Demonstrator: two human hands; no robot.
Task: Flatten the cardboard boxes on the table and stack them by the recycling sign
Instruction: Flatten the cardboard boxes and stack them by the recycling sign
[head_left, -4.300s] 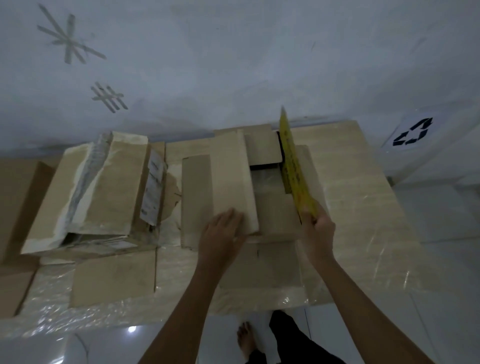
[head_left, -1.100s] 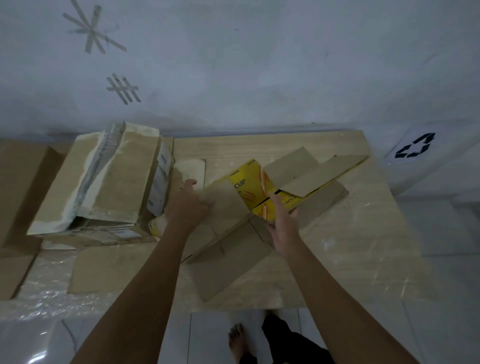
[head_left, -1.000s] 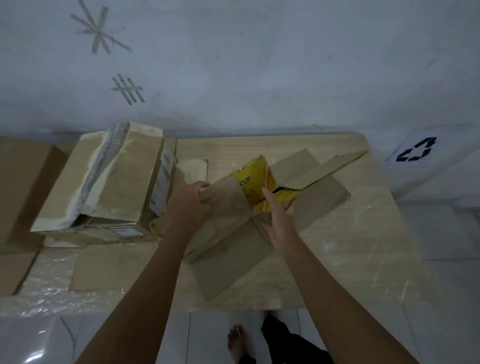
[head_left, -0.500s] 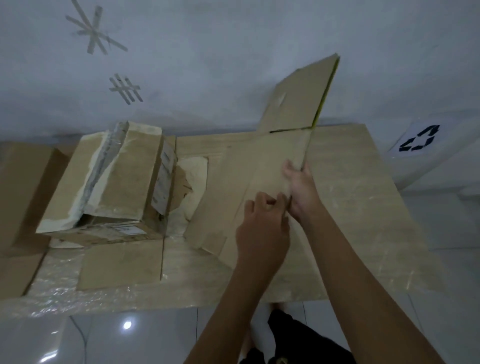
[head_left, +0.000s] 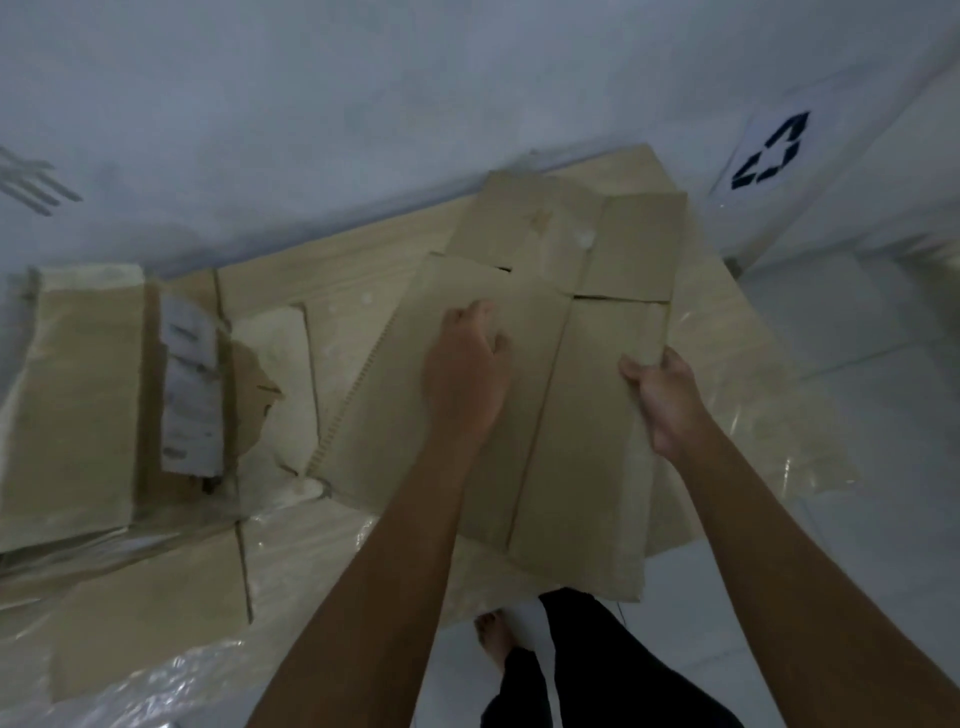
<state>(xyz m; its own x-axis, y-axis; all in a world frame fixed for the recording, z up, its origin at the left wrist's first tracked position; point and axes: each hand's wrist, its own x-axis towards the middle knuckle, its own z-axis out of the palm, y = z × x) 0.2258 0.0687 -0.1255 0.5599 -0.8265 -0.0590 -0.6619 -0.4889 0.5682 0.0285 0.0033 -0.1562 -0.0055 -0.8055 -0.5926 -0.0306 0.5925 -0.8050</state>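
A taped box waits at the worktop's left. The left hand rests loosely curled on the flattened box; the right hand pinches its right edge. Pressing creases flat should ease carrying toward the recycling sign.

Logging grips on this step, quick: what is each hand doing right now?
Left hand: on top of the flattened cardboard box, fingers loosely curled; whether it grips cannot be told.
Right hand: holds the box's right edge, fingers curled round it.

Two cardboard boxes, two hands.
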